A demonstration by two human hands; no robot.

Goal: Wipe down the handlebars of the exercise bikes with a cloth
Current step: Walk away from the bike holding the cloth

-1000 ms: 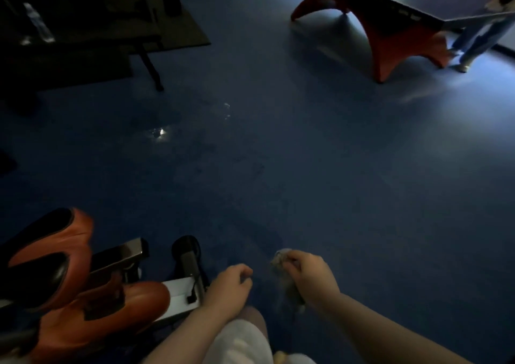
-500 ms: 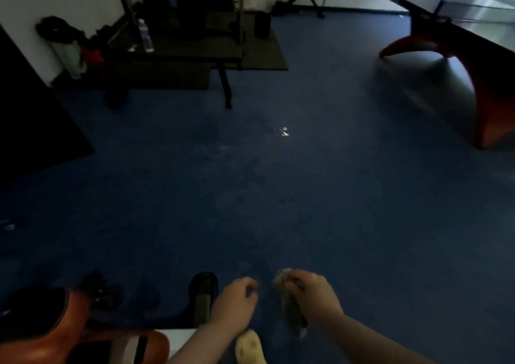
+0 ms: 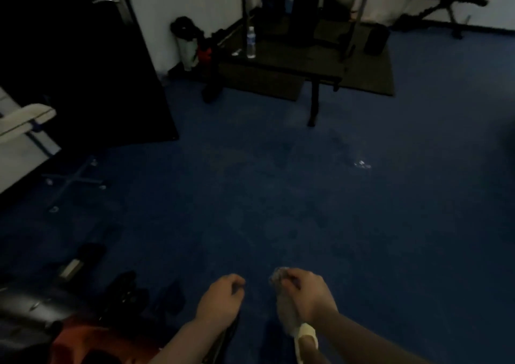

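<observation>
My right hand point(image 3: 306, 294) is closed around a pale crumpled cloth point(image 3: 284, 308) that hangs below the fist, low in the middle of the view. My left hand point(image 3: 220, 297) is a loose fist just left of it, apart from the cloth, with nothing visible in it. An orange and black exercise bike point(image 3: 72, 338) shows at the bottom left corner, its dark saddle and a pedal dimly lit. No handlebar is clearly visible.
Dark blue floor point(image 3: 278, 196) stretches ahead. A black weight bench point(image 3: 281, 65) with a water bottle point(image 3: 251, 42) stands at the back on a dark mat. A dark door point(image 3: 69, 57) and a white seat point(image 3: 25, 121) are at left.
The view has swung left: the ping-pong table has left the frame, the door and white seat have come in. Both hands keep the same pose, cloth still in the right one.
</observation>
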